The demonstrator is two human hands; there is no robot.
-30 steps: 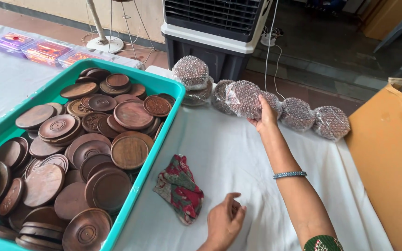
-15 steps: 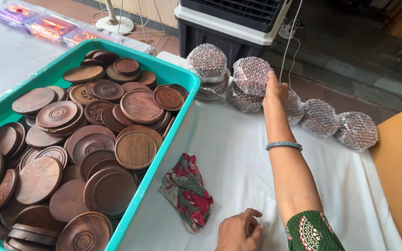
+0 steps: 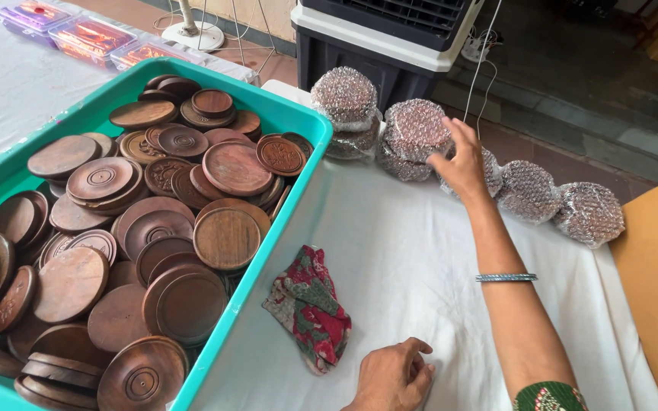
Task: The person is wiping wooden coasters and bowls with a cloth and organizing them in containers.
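At the far edge of the bench point(image 3: 420, 251), the right hand point(image 3: 462, 164) rests open-fingered on a bubble-wrapped bundle point(image 3: 416, 129), gripping nothing. The left hand point(image 3: 394, 377) lies loosely curled, empty, near a red patterned cloth point(image 3: 310, 304) beside the teal crate point(image 3: 283, 221) of wooden discs point(image 3: 226, 237).

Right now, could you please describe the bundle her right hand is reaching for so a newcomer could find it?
On the white-clothed table, right of the teal crate, runs a row of bubble-wrapped bundles. It is the second bundle from the crate, stacked atop another, under the right hand; those further right lie single.
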